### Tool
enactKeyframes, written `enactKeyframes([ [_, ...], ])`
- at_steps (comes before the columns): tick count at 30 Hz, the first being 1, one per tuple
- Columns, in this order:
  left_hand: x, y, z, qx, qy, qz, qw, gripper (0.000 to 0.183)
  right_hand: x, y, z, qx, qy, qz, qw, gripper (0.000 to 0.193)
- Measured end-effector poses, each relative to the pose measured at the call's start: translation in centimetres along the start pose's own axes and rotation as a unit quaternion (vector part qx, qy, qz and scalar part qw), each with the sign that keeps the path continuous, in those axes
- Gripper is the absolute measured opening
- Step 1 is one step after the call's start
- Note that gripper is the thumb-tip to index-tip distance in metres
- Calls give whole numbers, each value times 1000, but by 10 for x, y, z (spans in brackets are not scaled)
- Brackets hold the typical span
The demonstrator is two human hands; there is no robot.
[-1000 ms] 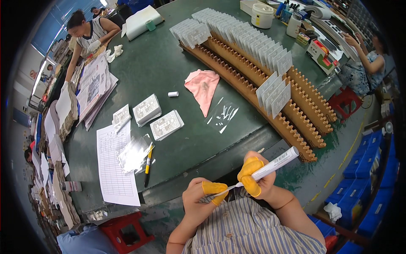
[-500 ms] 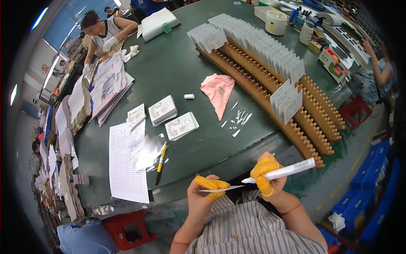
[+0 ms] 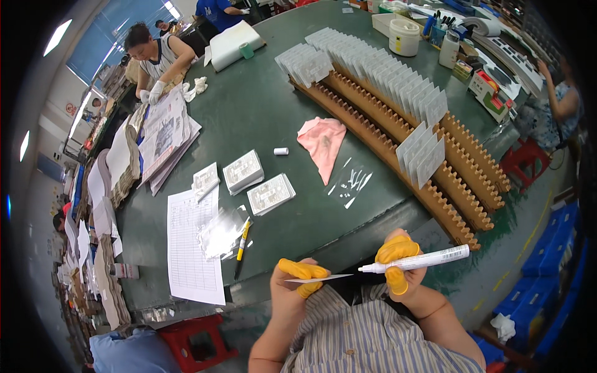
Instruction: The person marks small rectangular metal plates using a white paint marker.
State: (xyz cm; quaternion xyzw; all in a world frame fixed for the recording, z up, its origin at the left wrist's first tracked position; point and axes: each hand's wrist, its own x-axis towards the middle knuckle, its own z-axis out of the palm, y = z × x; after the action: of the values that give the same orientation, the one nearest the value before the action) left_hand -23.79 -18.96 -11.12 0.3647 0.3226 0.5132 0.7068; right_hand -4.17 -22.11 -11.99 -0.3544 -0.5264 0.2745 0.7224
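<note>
A thin pale card (image 3: 323,278), seen nearly edge-on, is pinched in my left hand (image 3: 300,277), which wears yellow finger covers. My right hand (image 3: 399,264), covered the same way, grips a white marker pen (image 3: 440,255). Its uncapped tip points left at the card, with a small gap between them. Both hands are above my lap, just off the table's near edge. On the green table (image 3: 261,118) lie two tall stacks of printed cards (image 3: 243,170) (image 3: 271,194) and a smaller pile (image 3: 205,179). A small white cap (image 3: 281,151) rests beyond them.
Notched brown racks (image 3: 451,221) run along the right, several clear cards standing in them. A pink cloth (image 3: 322,146), white-smeared film (image 3: 349,181), a lined sheet (image 3: 196,273), shiny film (image 3: 221,235) and a yellow pen (image 3: 243,245) lie nearer. A co-worker (image 3: 158,59) works at far left.
The marker tip has drawn away from the card's edge: my left hand shifted slightly left, my right slightly right. The co-worker's gloved hands have come together.
</note>
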Motion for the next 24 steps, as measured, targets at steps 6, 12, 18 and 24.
enactKeyframes([
  [6, 48, 73, 2, 329, -71, 117, 934, 44, -1, 12, 2, 21, 26, -27, 999, 16],
  [12, 147, 106, 62, 412, -106, 191, 885, 51, 6, 45, 9, -123, 8, -83, 989, 11],
  [18, 261, 96, 91, 483, -61, 303, 819, 37, 5, 49, 12, -203, -4, -144, 969, 18],
  [24, 340, 72, 116, 566, -62, 338, 749, 35, 7, 52, 10, -226, 12, -165, 960, 19],
])
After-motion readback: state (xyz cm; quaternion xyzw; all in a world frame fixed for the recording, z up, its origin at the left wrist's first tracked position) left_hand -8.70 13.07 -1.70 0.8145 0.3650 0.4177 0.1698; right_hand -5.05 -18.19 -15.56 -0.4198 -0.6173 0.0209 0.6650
